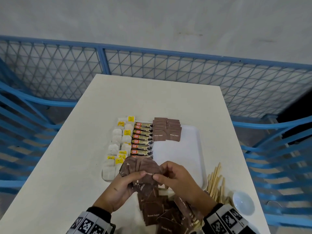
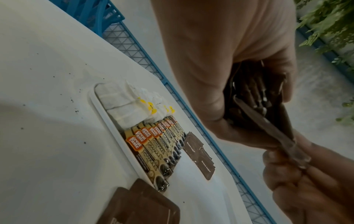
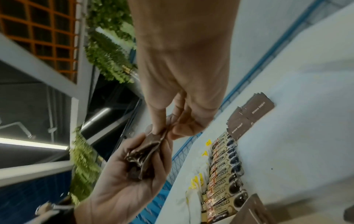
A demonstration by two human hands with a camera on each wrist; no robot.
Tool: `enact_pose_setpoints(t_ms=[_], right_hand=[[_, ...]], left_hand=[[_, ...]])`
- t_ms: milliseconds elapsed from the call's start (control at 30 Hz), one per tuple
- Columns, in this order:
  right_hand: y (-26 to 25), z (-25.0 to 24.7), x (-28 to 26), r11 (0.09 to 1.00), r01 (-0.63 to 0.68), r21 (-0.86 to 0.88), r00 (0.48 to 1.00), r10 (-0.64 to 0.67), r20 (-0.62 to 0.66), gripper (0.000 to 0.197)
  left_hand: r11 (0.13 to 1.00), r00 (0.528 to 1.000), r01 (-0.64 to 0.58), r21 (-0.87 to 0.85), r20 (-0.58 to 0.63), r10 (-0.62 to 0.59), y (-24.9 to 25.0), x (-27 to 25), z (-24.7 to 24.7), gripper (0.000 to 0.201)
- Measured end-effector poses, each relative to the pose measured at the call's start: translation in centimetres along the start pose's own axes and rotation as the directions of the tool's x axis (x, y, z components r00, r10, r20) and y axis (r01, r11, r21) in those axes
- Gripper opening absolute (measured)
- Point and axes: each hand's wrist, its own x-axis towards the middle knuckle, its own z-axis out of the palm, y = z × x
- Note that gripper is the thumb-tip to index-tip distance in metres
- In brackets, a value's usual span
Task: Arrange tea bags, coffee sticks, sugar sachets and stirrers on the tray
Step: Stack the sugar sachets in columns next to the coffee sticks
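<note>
On the desk (image 1: 84, 157), the white tray (image 1: 194, 149) carries tea bags (image 1: 116, 146) at 9 o'clock, coffee sticks (image 1: 142, 141) beside them and brown sugar sachets (image 1: 166, 130) at 12. Both hands' grip shares a sachet bundle (image 1: 143, 168): left hand (image 1: 118, 188), right hand (image 1: 179, 178). Stirrers (image 1: 216, 181) lie at 4 o'clock.

Sugar sachets (image 1: 173, 135) were brown with white lettering. Coffee sticks (image 1: 142, 141) showed tan and black, with orange-red logo patches. Tea bags (image 1: 116, 146) were white, their tags yellow. Tray (image 1: 194, 149) and table (image 1: 152, 98) were white; stirrers (image 1: 216, 181) pale wood; fence (image 1: 152, 68) blue, diamond-meshed.
</note>
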Motion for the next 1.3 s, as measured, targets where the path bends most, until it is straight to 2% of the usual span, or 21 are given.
enact_pose_setpoints(t_ms=[200, 300, 400, 467, 600, 700, 867, 967, 1167, 1300], right_hand=[[0.2, -0.3, 0.7, 0.992, -0.086, 0.093, 0.993, 0.078, 0.083, 0.001], [0.4, -0.6, 1.2, 0.984, -0.129, 0.122, 0.984, 0.112, 0.141, 0.005], [0.6, -1.0, 2.0, 0.976, -0.148, 0.161, 0.981, 0.124, 0.146, 0.009], [0.8, -1.7, 2.8, 0.966, -0.141, 0.219, 0.988, 0.125, 0.089, 0.008], [2.1, -3.9, 5.3, 0.943, -0.127, 0.309, 0.976, 0.175, -0.132, 0.014], [3.2, -6.0, 7.6, 0.949, -0.138, 0.284, 0.925, 0.226, -0.307, 0.011], [4.6, -8.6, 10.9, 0.975, -0.218, 0.05, 0.817, 0.211, -0.537, 0.016], [5.3, -9.2, 12.5, 0.967, -0.25, -0.041, 0.804, 0.184, -0.566, 0.021], [5.2, -9.1, 14.0, 0.943, -0.285, -0.171, 0.805, 0.139, -0.577, 0.018], [5.1, -8.9, 14.1, 0.94, -0.28, -0.197, 0.804, 0.117, -0.583, 0.028]], left_hand=[[1.0, 1.0, 0.025, -0.006, -0.016, -0.025, -0.2, 0.2, -1.0, 0.067], [1.0, 0.999, 0.024, -0.011, -0.034, -0.024, -0.4, 0.4, -1.3, 0.068], [1.0, 0.998, 0.0, -0.014, -0.063, -0.001, -0.4, 0.7, -1.4, 0.063], [0.999, 0.997, -0.008, -0.043, -0.074, 0.005, -0.2, 0.8, -1.6, 0.061], [0.994, 0.999, -0.025, -0.107, -0.046, 0.02, 0.3, 0.9, -2.2, 0.078], [0.993, 0.997, -0.028, -0.11, -0.068, 0.021, 0.4, 1.2, -2.8, 0.065], [0.994, 0.995, 0.004, -0.106, -0.095, -0.014, 0.1, 1.3, -3.4, 0.061], [0.995, 0.996, 0.016, -0.099, -0.089, -0.024, 0.1, 1.2, -3.4, 0.051], [0.993, 0.995, 0.04, -0.107, -0.092, -0.05, -0.1, 1.4, -3.5, 0.05], [0.994, 0.993, 0.046, -0.098, -0.101, -0.055, -0.4, 1.6, -3.6, 0.051]])
